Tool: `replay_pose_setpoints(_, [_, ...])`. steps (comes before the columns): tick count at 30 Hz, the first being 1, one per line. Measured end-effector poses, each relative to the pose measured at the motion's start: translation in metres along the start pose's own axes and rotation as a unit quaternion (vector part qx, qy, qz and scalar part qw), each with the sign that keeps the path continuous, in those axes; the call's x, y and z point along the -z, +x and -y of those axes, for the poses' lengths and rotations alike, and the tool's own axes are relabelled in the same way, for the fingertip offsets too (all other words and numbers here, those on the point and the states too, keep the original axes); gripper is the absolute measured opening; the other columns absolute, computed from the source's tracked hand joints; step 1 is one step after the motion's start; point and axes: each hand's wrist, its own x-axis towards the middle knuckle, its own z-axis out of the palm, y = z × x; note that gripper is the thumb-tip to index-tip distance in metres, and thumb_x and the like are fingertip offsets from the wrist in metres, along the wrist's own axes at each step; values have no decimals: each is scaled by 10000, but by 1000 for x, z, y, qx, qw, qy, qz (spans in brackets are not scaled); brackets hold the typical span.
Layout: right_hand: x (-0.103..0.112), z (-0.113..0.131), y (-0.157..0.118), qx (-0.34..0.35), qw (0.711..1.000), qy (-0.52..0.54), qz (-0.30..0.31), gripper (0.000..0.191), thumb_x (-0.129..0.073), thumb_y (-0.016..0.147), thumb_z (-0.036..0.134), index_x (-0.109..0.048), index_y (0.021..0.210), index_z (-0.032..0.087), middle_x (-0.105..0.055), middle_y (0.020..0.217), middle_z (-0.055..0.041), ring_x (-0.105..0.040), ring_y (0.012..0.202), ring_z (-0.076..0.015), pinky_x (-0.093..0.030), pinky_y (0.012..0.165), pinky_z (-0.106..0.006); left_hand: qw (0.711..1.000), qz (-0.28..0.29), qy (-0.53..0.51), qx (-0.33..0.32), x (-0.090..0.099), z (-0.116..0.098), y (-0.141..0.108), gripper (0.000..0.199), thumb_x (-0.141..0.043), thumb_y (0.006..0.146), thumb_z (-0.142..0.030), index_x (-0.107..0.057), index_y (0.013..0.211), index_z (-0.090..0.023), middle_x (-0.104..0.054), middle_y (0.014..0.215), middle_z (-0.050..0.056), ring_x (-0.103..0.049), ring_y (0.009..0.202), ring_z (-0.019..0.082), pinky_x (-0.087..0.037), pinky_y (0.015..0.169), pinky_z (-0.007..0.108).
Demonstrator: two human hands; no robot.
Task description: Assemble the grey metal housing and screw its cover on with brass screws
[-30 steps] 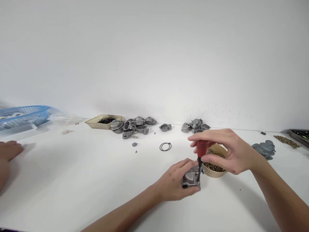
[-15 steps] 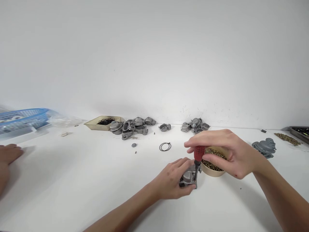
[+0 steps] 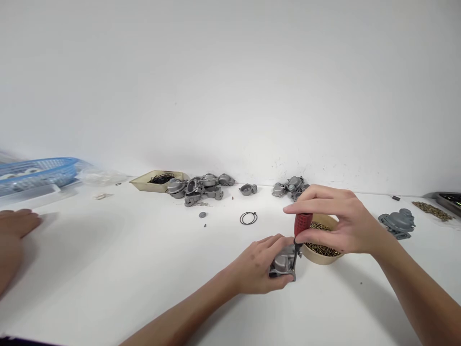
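My left hand (image 3: pixel 261 266) is wrapped round a grey cast-metal housing (image 3: pixel 283 261) and presses it to the white table. In my right hand (image 3: pixel 333 221) is a screwdriver (image 3: pixel 303 225) with a red handle, pinched between thumb and fingers. Its shaft points down, leaning slightly, with the tip at the near right corner of the housing. Whether a screw sits under the tip I cannot make out. Just behind the screwdriver stands a round tub (image 3: pixel 320 259) full of brass-coloured screws (image 3: pixel 324 245), partly covered by my right hand.
Grey metal parts (image 3: pixel 209 180) are heaped by the wall beside a tray (image 3: pixel 144 185) of black rings. Two black rings (image 3: pixel 248 218) lie mid-table. A grey assembly (image 3: pixel 398 222) and loose screws (image 3: pixel 432 210) are right. Another person's hand (image 3: pixel 18 223) rests left, near a blue basket (image 3: pixel 65 166).
My right hand has shifted its fingers on the red handle, and the screwdriver now leans more to the right. My left hand still holds the housing in place. The view has shifted slightly.
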Motion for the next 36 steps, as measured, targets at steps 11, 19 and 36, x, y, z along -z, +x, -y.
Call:
replay_pose_setpoints(11, [-3, -5, 2, 3, 999, 36, -21, 299, -782, 931, 127, -770, 1221, 197, -750, 875, -33, -679, 873, -171, -599, 746, -302, 1000, -8, 3, -6, -2, 2, -1, 525, -649, 975, -440, -411, 1406, -258, -697, 1132, 65, -717, 916, 259, -589, 743, 352])
replay_pose_setpoints(19, [-6, -2, -1, -25, 998, 65, -9, 295, -765, 944, 125, -778, 1223, 219, -718, 956, -47, -700, 729, -138, -627, 623, -276, 1000, -10, 1, -7, -1, 1, -2, 525, -652, 978, -437, -413, 1416, -273, -695, 1158, 58, -716, 940, 259, -589, 752, 349])
replay_pose_setpoints(36, [-5, -5, -1, -19, 996, 78, 40, 417, -625, 988, 52, -680, 1373, 200, -788, 1016, -60, -726, 902, -169, -622, 799, -324, 1000, -6, 8, -1, -2, 2, -2, 529, -679, 954, -422, -418, 1386, -266, -698, 1096, 41, -710, 905, 257, -578, 710, 334])
